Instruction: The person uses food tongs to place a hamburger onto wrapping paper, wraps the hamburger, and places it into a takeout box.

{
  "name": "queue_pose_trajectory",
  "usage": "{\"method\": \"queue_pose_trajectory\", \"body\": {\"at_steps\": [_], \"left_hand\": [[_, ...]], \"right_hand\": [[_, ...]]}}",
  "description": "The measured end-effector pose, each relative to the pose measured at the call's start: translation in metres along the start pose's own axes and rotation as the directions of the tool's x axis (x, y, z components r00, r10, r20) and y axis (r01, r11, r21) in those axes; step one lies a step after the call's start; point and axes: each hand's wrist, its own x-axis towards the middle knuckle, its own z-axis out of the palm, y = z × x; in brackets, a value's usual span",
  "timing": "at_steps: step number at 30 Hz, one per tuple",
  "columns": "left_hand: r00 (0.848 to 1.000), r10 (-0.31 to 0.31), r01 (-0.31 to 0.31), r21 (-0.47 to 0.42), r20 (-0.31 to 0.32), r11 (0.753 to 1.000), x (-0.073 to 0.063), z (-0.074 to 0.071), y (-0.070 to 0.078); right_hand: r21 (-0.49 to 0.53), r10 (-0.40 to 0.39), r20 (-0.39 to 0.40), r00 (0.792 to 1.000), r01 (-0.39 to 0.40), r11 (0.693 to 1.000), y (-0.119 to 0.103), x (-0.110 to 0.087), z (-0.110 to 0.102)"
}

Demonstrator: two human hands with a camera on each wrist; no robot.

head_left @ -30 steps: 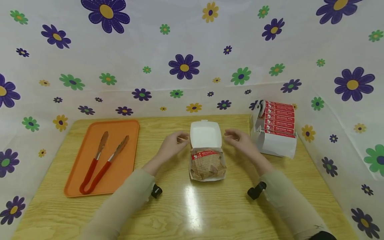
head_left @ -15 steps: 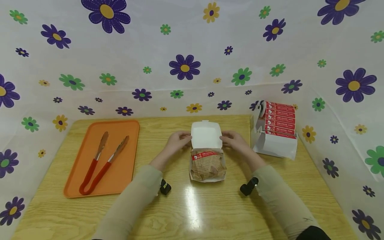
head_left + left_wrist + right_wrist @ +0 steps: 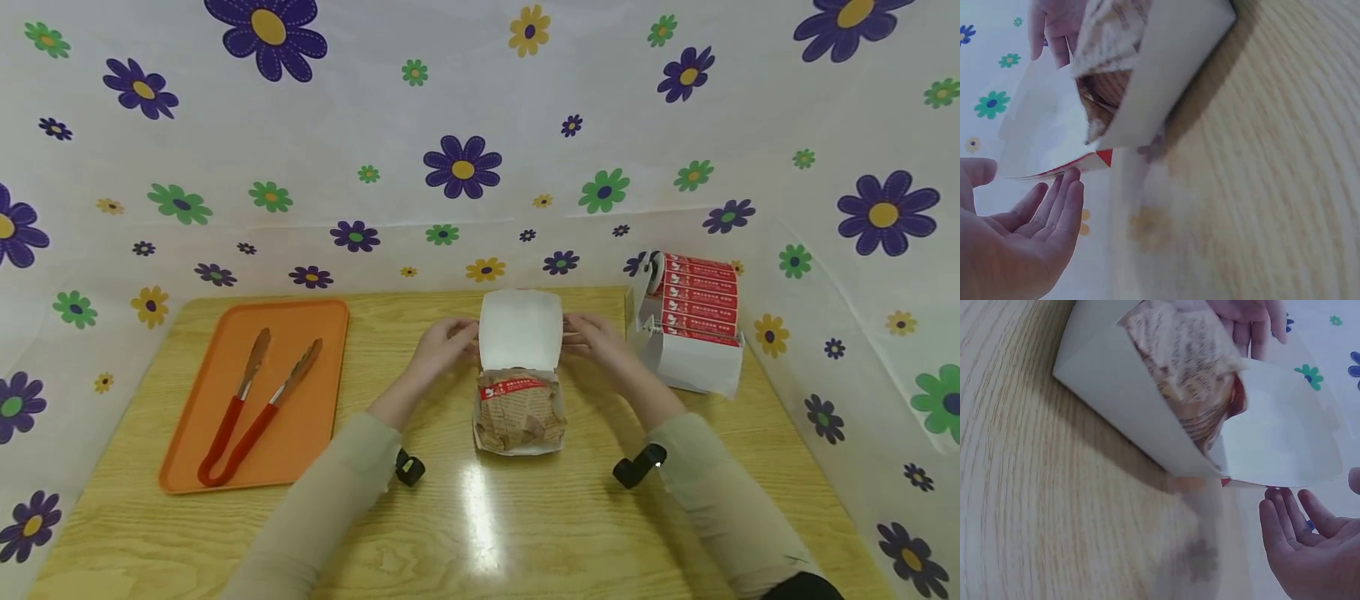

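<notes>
A white burger box (image 3: 555, 442) sits on the table with its lid (image 3: 521, 329) raised at the far side. In its base lies a round bundle in printed brown paper (image 3: 521, 421), sealed with a red label strip (image 3: 514, 387). My left hand (image 3: 442, 346) is at the lid's left edge. Its fingers (image 3: 1063, 197) are loosely extended, tips right at the lid's side, thumb apart. On the other side, my right hand (image 3: 596, 343) mirrors it, its relaxed fingertips (image 3: 1279, 495) at the lid's right side. Neither hand curls around the cardboard.
An orange tray (image 3: 318, 433) at left carries red-handled tongs (image 3: 251, 433). At back right stands a dispenser (image 3: 693, 362) with a roll of red labels (image 3: 701, 292). A flower-print sheet (image 3: 337, 125) hangs behind the wooden table (image 3: 540, 533) and along its sides.
Both hands came in to the lid's sides. The lid has tilted up from lying back and looks larger in the head view. The base and bundle stayed put.
</notes>
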Motion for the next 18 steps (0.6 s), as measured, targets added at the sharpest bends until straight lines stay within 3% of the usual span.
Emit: {"method": "queue_pose_trajectory", "body": {"at_steps": [8,12,18], "left_hand": [[0.999,0.049,-0.048,-0.036,0.023,0.998,-0.016,0.000,0.013],[0.995,0.095,-0.097,0.056,0.034,0.994,-0.027,0.001,0.016],[0.983,0.169,-0.179,0.199,0.064,0.964,-0.041,0.004,0.014]], "right_hand": [[-0.040,-0.035,0.037,0.999,0.036,0.999,-0.012,-0.021,-0.005],[-0.094,-0.058,0.039,0.998,0.061,0.994,-0.014,-0.033,-0.005],[-0.195,-0.163,0.086,0.983,0.177,0.965,-0.014,-0.053,-0.003]]}}
